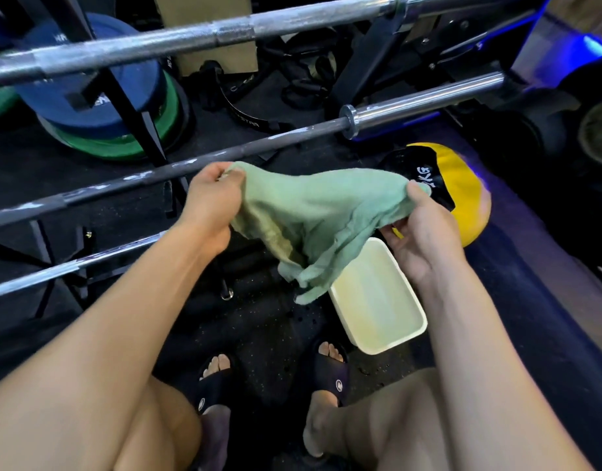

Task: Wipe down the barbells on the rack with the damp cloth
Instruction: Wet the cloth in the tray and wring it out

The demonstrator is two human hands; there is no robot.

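Where cloth (313,212) spreads between hands, one barbell (130,178) disappears.

- Left hand (211,198) at 11 o'clock, back up, fingers curled, pinching cloth (313,212) corner.
- Right hand (418,229) at 2 o'clock, palm turned inward, thumb on top, gripping opposite edge.
- Both forearms bare, reaching forward, converging slightly.
- Knees bent below; feet in slides.

— What stands around the dark barbell (177,171)?
— Above it a silver barbell (191,39), open air between them; below, another bar (72,265). A white tub (377,297) and yellow ball (462,185) crowd its right.
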